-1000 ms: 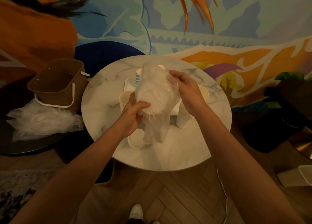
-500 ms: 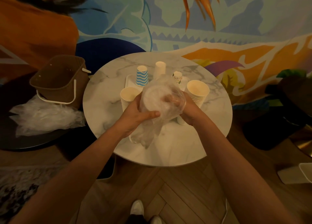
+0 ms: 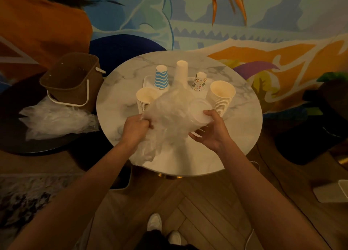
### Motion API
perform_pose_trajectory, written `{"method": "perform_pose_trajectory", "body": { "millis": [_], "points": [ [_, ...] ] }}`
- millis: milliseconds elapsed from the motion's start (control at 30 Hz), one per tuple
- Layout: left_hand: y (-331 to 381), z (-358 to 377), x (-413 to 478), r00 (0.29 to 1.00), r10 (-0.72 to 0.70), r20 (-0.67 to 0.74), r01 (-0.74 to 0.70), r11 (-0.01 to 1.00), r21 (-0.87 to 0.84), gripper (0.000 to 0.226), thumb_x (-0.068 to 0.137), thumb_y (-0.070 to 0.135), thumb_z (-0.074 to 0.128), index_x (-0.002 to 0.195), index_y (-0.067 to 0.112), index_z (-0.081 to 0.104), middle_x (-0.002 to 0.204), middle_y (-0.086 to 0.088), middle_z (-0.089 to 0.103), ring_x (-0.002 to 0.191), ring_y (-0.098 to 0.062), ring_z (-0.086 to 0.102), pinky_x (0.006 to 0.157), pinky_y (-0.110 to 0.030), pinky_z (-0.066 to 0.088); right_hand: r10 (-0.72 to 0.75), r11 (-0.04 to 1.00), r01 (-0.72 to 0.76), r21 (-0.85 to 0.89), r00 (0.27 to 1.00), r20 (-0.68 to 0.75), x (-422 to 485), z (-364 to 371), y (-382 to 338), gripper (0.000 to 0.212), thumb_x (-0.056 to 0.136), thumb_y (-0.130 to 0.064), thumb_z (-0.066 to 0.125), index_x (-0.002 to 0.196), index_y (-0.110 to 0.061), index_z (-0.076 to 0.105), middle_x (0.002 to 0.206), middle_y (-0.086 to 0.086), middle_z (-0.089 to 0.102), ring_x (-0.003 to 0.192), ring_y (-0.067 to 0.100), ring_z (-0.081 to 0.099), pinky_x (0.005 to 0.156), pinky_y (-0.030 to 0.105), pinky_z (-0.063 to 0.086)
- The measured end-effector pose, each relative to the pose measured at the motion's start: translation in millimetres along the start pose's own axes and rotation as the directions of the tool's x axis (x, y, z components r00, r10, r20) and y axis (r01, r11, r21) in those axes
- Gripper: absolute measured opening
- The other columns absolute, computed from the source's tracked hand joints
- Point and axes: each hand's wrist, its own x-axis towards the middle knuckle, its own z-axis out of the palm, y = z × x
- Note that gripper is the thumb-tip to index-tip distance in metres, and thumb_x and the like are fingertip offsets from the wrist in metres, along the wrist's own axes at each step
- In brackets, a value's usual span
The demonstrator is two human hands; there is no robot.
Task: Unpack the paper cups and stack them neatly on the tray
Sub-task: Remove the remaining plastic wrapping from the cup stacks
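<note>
Your left hand is clenched on a bunch of the crumpled clear plastic bag, at about 9 o'clock from the pale stack of cups that lies inside the film. Your right hand grasps this stack at its 5 o'clock side, with the thumb on top and the fingers curled below it. The stack is above the round white marble table, not touching it as far as I can tell. Its long axis seems to run from 8 o'clock, where the left hand pulls, toward 2 o'clock, where one round end shows clearly. Whether that end is already free of the film, I cannot tell.

So the coming move turns on this line: I judge that the bag should go off toward 8 o'clock along the axis, while the right hand, which is the nearer one to the cups, keeps the stack.

The flat white tray lies at 12 o'clock from both hands, with the blue-and-white striped paper cups and a tall white cup stack on it.
</note>
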Motion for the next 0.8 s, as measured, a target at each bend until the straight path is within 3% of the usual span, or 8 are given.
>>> {"method": "perform_pose_trajectory", "body": {
  "millis": [100,233,333,500,600,733,800],
  "points": [
    [-3.8,-5.8,-3.0,0.998,-0.041,-0.052,0.039,0.999,-0.034,0.021,0.077,-0.002,0.046,0.065,0.012,0.056,0.065,-0.004,0.053,0.064,-0.019,0.049,0.058,-0.032,0.038,0.054,0.999,-0.054,0.000,0.998,-0.029,6.2,-10.8,16.2,0.040,0.079,-0.027,0.059,0.116,-0.012,0.052,0.107,0.011,0.054,0.100,0.027,0.054,0.084,0.042,0.050],
    [-7.7,-9.3,-6.4,0.993,-0.069,-0.095,0.065,0.997,-0.047,0.019,0.078,0.000,0.044,0.065,0.012,0.050,0.063,-0.003,0.047,0.059,-0.016,0.044,0.050,-0.027,0.036,0.099,0.986,-0.107,-0.125,0.993,-0.071,15.0,-16.7,33.7,0.047,0.081,-0.026,0.062,0.124,-0.016,0.048,0.112,0.010,0.055,0.105,0.028,0.055,0.089,0.044,0.048],
    [-8.5,-9.7,-8.5,0.990,-0.087,-0.115,0.081,0.995,-0.053,0.024,0.082,0.001,0.042,0.063,0.014,0.048,0.061,-0.002,0.043,0.054,-0.014,0.040,0.037,-0.016,0.033,0.130,0.964,-0.162,-0.211,0.979,-0.159,24.2,-18.3,42.2,0.044,0.080,-0.029,0.064,0.120,-0.016,0.049,0.119,0.010,0.055,0.111,0.029,0.053,0.087,0.041,0.048],
    [-10.6,-7.0,-12.4,0.988,-0.096,-0.118,0.088,0.994,-0.072,0.026,0.085,-0.001,0.040,0.064,0.013,0.048,0.061,-0.003,0.043,0.054,-0.014,0.040,0.034,-0.012,0.031,0.114,0.929,-0.192,-0.317,0.962,-0.249,39.2,-22.0,51.4,0.033,0.081,-0.031,0.064,0.107,-0.016,0.051,0.113,0.008,0.055,0.106,0.026,0.052,0.090,0.040,0.045],
    [-14.1,-6.9,-11.7,0.988,-0.102,-0.115,0.093,0.993,-0.077,0.026,0.085,-0.001,0.040,0.064,0.012,0.048,0.061,-0.002,0.044,0.055,-0.013,0.042,0.037,-0.014,0.034,0.100,0.921,-0.190,-0.339,0.958,-0.267,45.1,-23.6,54.0,0.035,0.081,-0.032,0.064,0.108,-0.014,0.050,0.112,0.008,0.054,0.104,0.027,0.052,0.086,0.039,0.046],
    [-19.0,-6.8,-8.1,0.990,-0.097,-0.099,0.090,0.993,-0.070,0.024,0.081,-0.001,0.041,0.063,0.012,0.049,0.062,-0.003,0.046,0.058,-0.016,0.044,0.051,-0.028,0.038,0.033,0.913,-0.151,-0.379,0.954,-0.299,50.3,-26.6,58.1,0.036,0.083,-0.034,0.062,0.107,-0.010,0.050,0.110,0.007,0.053,0.101,0.025,0.051,0.083,0.037,0.045],
    [-20.6,-6.4,-6.2,0.992,-0.090,-0.094,0.083,0.994,-0.071,0.024,0.081,-0.001,0.041,0.062,0.013,0.049,0.061,-0.003,0.046,0.058,-0.016,0.044,0.053,-0.030,0.038,-0.019,0.882,-0.128,-0.454,0.952,-0.304,52.7,-27.7,61.1,0.047,0.082,-0.038,0.062,0.117,-0.007,0.051,0.115,0.008,0.053,0.102,0.025,0.051,0.084,0.038,0.045]
  ]
}}
